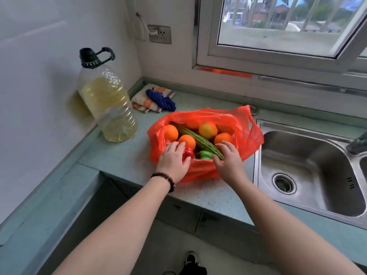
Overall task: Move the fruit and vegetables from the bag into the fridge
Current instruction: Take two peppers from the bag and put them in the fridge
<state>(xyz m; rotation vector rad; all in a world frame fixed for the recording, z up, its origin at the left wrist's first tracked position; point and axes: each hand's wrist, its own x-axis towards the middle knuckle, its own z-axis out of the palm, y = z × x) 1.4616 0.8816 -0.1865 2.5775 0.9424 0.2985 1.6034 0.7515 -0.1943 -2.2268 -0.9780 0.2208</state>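
The bag (pixel 204 167) sits left of the sink (pixel 309 167), full of produce. Inside it, the left hand (pixel 173 160) curls round a red pepper (pixel 187 152); the right hand (pixel 228 158) grips the gourd (pixel 195 138).

A plastic bag (pixel 204 167) sits on the countertop (pixel 123 155), and both hands reach into its near side: the left hand (pixel 173 160) over a bell pepper (pixel 187 152), the right hand (pixel 228 159) on the near end of a bitter gourd (pixel 195 138). Another bell pepper (pixel 205 154) lies between the hands. Oranges (pixel 186 140) lie beyond the fingers, on both sides of the gourd. Left of the left hand stands an oil bottle (pixel 108 100); behind it lies a folded cloth (pixel 147 98). Right of the right hand is the sink (pixel 309 165).
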